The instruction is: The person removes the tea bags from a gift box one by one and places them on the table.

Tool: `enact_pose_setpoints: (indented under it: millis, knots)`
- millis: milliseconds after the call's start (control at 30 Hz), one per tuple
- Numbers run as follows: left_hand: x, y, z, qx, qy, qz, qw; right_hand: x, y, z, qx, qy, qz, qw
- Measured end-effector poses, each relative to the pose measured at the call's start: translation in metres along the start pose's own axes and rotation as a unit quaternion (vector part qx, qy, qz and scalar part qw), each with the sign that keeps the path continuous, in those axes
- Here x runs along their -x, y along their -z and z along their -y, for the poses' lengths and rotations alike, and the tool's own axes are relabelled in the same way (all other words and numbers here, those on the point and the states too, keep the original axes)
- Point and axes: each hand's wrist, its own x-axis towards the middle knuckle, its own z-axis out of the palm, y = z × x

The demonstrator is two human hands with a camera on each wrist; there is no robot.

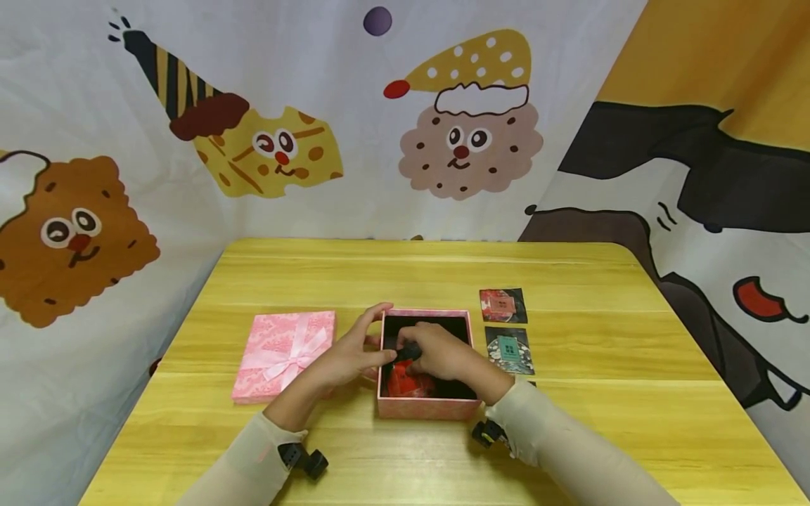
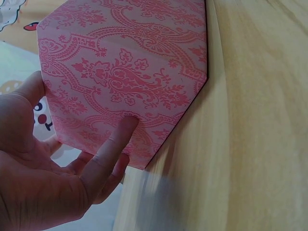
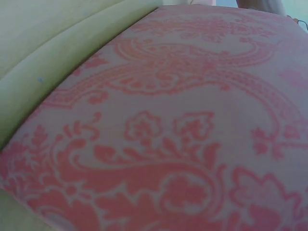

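A pink patterned open box [image 1: 430, 407] with a black inside stands at the table's middle. My left hand [image 1: 354, 351] holds its left side, thumb over the rim and fingers along the outer wall. In the left wrist view, those fingertips [image 2: 127, 124] rest on the pink wall [image 2: 120, 77]. My right hand [image 1: 436, 350] reaches down inside the box, fingers curled at a red packet [image 1: 408, 383] with a dark part between them. The right wrist view shows only the box's outer wall [image 3: 159, 144] up close, so the right fingers are hidden there.
Left of the box lies a pink lid [image 1: 285, 355] with a ribbon bow. On the right are a red-and-black square packet [image 1: 503, 306] and a green-labelled one [image 1: 509, 350]. Another dark edge shows by the right sleeve [image 1: 531, 414]. A printed cloth [image 1: 354, 211] hangs behind the table.
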Motion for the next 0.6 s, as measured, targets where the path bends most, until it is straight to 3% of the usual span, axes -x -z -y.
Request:
enact_pose_setpoints:
  millis: [267, 600]
  knots:
    - [-0.0002, 0.0005, 0.0009, 0.000, 0.000, 0.000, 1.0000, 0.0038, -0.0008, 0.0051, 0.045, 0.013, -0.017, 0.9987]
    - [0.0013, 0.0006, 0.0017, -0.009, 0.005, -0.007, 0.9999, -0.0016, -0.0023, 0.0033, -0.011, -0.010, 0.077, 0.9969]
